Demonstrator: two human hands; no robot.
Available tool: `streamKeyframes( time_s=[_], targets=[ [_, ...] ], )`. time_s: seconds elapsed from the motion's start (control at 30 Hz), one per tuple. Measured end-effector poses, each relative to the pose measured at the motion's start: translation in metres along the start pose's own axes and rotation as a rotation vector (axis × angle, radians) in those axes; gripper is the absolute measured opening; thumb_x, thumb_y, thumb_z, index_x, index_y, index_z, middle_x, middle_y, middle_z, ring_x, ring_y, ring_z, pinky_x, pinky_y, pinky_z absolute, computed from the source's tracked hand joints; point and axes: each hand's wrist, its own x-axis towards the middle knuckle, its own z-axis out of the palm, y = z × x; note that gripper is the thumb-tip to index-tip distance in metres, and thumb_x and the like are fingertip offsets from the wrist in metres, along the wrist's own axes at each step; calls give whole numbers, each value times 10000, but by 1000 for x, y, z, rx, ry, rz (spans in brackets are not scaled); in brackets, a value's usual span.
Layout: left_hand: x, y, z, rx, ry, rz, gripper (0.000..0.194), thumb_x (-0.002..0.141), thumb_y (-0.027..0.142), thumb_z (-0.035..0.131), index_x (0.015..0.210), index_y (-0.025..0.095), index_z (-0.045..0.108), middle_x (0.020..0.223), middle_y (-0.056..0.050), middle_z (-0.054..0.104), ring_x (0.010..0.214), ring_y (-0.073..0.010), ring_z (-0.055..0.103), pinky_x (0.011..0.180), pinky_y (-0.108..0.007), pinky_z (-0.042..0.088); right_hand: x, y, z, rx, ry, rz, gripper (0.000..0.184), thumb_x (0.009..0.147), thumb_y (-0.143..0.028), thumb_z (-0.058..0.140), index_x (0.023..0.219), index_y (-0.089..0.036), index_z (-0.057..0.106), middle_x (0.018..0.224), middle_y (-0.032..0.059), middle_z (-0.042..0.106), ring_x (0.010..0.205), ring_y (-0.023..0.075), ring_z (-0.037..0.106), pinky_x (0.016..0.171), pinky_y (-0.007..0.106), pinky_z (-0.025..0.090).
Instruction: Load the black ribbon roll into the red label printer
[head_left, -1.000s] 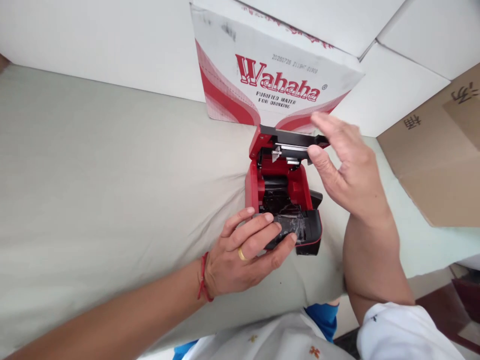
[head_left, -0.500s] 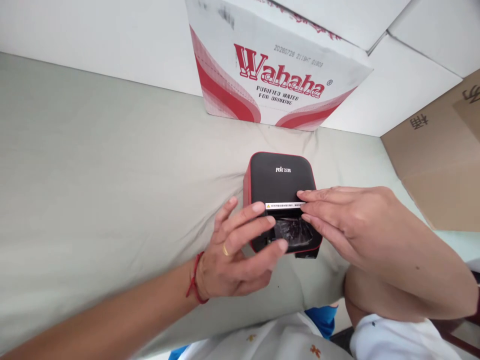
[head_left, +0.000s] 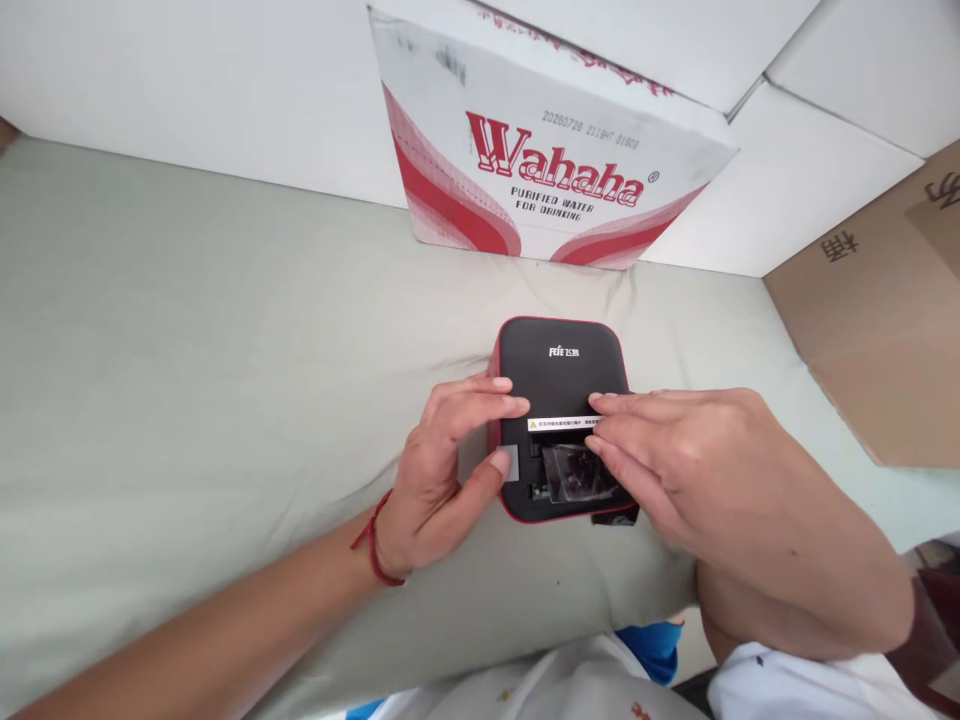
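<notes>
A small black printer [head_left: 562, 385] with red sides and a white FEJE mark stands on the cloth. A white warning strip [head_left: 559, 424] crosses its top, above a recess holding shiny clear film [head_left: 577, 475]. My left hand [head_left: 442, 470] is at the left side, fingers apart; its thumb touches a small grey square piece [head_left: 508, 463] at the edge, its fingertips the top. My right hand [head_left: 675, 450] lies over the right side, fingers stretched out, fingertips by the strip's end and the film. Its palm hides the printer's lower right side. A dark flap [head_left: 616, 517] sticks out below the front edge.
A white and red Wahaha water carton [head_left: 555, 170] stands behind the printer against white panels [head_left: 187, 90]. At the right is a brown cardboard box [head_left: 885, 310]. Pale green cloth [head_left: 187, 350] covers the surface, slightly creased near the printer.
My left hand has drawn back left from over the recess to the printer's left edge, showing the grey square piece and more film. My right hand stays on the right side.
</notes>
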Motion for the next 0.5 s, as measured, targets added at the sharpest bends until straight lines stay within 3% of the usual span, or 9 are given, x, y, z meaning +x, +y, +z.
streamKeyframes(
  time_s=[0.1,0.17,0.27,0.37,0.5],
  targets=[
    [-5,-8,-2,-121,22,-153,675,1160,321,768,1788,450,558,1777,-51,681,1819,-303,507,1571,-605,382,-5,7,-8,54,-34,26,477,1267,-164,487,1081,-170,927,1255,51,934,1099,241,941,890,368,805],
    [-7,-15,-5,-201,-10,-317,853,1110,538,873,1856,503,463,1988,-28,455,1947,-368,296,1630,-690,231,-15,7,-14,98,-83,-4,492,1298,-213,429,1289,-184,920,1417,31,906,1250,230,917,1032,393,804],
    [-8,-23,-7,-363,-92,-497,1060,1056,692,909,1917,604,296,2111,40,214,2003,-403,119,1647,-735,113,-38,-2,-17,144,-166,-83,460,1227,-127,493,1507,-203,850,1638,10,817,1507,216,814,1233,409,749],
    [-9,-26,-7,-446,-127,-549,1118,1064,668,910,1928,665,200,2136,94,105,2017,-400,15,1641,-760,53,-57,-13,-15,128,-236,-61,537,1124,-107,603,1618,-215,785,1769,22,727,1610,223,745,1132,386,775],
    [-7,-26,-7,-487,-159,-551,1185,1052,630,935,1950,647,161,2144,103,57,2017,-405,-45,1638,-749,76,-63,-19,-11,103,-238,-79,563,1050,-112,651,1589,-204,785,1733,38,758,1566,204,769,885,367,778]
  ],
)
